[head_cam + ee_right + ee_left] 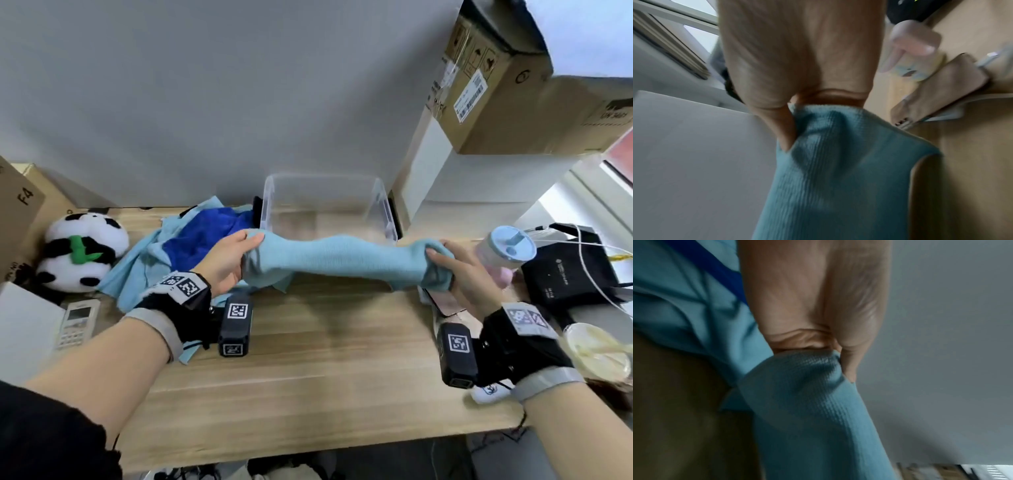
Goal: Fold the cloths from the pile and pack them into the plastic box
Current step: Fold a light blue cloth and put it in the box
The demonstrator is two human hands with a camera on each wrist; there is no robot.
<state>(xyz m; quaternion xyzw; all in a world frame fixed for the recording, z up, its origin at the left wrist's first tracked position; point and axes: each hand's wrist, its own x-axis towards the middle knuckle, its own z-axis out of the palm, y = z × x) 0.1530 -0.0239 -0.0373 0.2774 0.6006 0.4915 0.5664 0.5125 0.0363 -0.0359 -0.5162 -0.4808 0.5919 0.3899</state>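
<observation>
A light blue ribbed cloth (337,258) is stretched in the air between both hands, above the wooden desk (308,370) and just in front of the clear plastic box (270,205), sagging a little in the middle. The left hand (227,260) grips the cloth's left end, its fingers (251,241) curled over the bunched fabric; the left wrist view shows the thumb and palm pinching a gathered fold of the same ribbed fabric. The right hand (460,274) grips the right end, the fingers wrapped round a bunched corner, and the right wrist view, though blurred, shows the thumb pressed into the cloth. The plastic box stands at the back of the desk by the grey wall, and nothing can be made out in it. To its left lies the pile of cloths (164,253): a dark blue cloth (205,233) on top of pale blue ones, crumpled and spreading toward the left wrist. A panda plush toy (82,250) sits left of the pile, with a white remote control (77,322) in front of it. On the right, a tumbler with a pale blue lid (510,246) stands just beside the right hand, a black device with white cables (568,270) farther right, and a cardboard box (507,89) rests on a white block above.
</observation>
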